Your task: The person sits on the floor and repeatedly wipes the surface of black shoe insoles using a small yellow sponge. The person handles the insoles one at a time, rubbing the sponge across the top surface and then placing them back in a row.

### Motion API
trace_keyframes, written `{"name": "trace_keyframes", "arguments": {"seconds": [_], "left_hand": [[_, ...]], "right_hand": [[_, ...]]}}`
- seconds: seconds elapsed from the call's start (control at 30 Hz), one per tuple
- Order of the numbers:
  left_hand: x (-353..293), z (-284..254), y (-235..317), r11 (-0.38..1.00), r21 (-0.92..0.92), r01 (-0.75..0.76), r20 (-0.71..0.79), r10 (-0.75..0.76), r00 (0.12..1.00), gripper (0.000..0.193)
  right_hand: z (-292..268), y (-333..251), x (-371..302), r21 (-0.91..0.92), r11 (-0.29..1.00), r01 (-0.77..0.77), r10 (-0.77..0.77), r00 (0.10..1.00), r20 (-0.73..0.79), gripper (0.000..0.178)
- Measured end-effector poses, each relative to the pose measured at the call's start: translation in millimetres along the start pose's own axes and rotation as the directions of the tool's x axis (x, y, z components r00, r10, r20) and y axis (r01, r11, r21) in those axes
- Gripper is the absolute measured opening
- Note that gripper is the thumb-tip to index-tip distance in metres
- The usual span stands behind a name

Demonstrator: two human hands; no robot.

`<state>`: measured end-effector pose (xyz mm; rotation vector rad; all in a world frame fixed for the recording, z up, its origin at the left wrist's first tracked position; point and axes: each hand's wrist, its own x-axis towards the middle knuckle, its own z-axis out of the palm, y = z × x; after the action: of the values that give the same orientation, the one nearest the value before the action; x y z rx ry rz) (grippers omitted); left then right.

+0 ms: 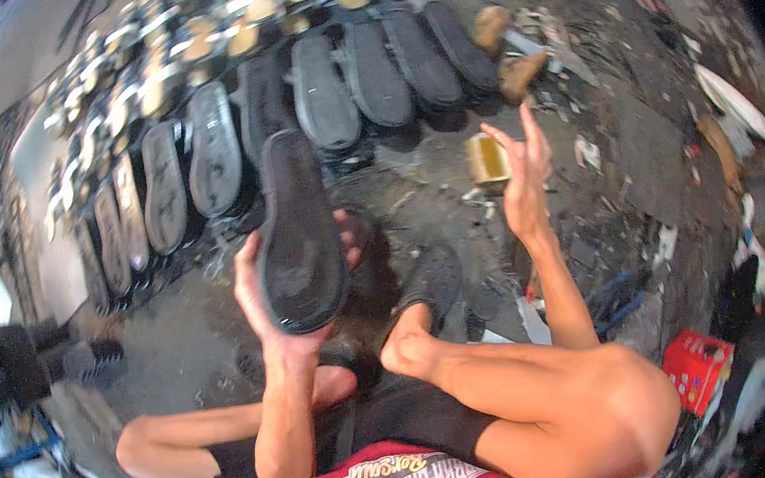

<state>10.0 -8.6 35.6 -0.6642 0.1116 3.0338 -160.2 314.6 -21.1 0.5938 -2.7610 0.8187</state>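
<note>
My left hand (251,291) is closed round a black shoe sole (299,240), its fingers along one edge and its fingertips showing at the other. The sole stands lengthwise, broad end toward me and narrow end pointing away. Raised to the right, my right hand (526,178) holds nothing that I can see, its thumb and fingers stretched apart. Close beside it is a small open box with yellowish contents (489,159), which the hand partly overlaps. Beyond the held sole lies a curved row of similar black soles (324,93).
Behind the black soles stand rows of tan and white footwear pieces (258,6). Two brown shoe lasts (520,74) lie at the row's right end. Scraps litter the dark ground on the right, near a red box (699,370). My foot wears a black clog (433,280).
</note>
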Motion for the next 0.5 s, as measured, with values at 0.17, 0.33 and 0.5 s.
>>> {"name": "trace_keyframes", "arguments": {"seconds": [0.17, 0.33, 0.5], "left_hand": [[8.5, -9.6, -12.2, 1.0, -0.005, 0.002, -0.041, -0.002, 0.999, 0.072], [14.4, 3.6, -18.7, 1.0, -0.01, 0.017, -0.067, -0.018, 0.998, 0.072], [16.3, -2.8, -13.0, 0.998, 0.034, -0.06, -0.058, 0.062, 0.996, 0.071]], "right_hand": [[40.5, 99.9, -42.3, -0.281, 0.927, -0.249, 0.314, 0.923, 0.22, 0.065], [49.8, 94.4, -43.1, -0.269, 0.946, -0.181, 0.219, 0.969, 0.118, 0.064], [36.2, 86.3, -55.1, -0.079, 0.925, -0.371, 0.371, 0.928, -0.019, 0.064]]}}
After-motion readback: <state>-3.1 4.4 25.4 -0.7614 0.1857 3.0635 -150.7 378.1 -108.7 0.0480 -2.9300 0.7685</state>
